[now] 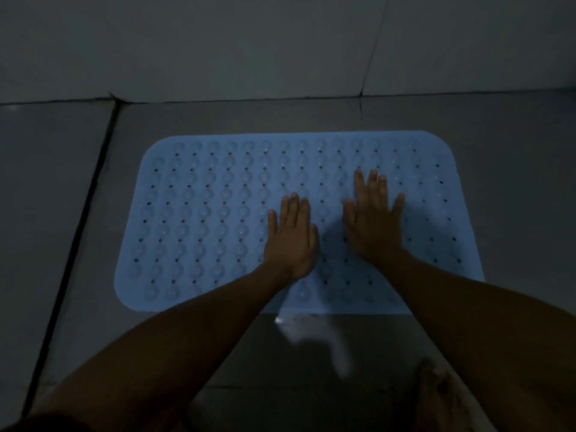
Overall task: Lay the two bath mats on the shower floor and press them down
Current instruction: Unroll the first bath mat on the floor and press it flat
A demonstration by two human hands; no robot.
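A light blue bath mat (202, 219) with rows of small holes and round suction bumps lies flat on the grey tiled shower floor (514, 182). My left hand (291, 235) rests palm down on the mat just right of its middle, fingers straight and together. Beside it, my right hand (375, 219) lies flat on the mat with its fingers spread, reaching a little farther forward. Only one mat is in view.
A tiled wall (249, 42) rises just behind the mat. A dark grout line (81, 213) runs down the floor to the mat's left. My bare foot (436, 397) stands at the lower right, near a bright reflection (311, 335) on the floor.
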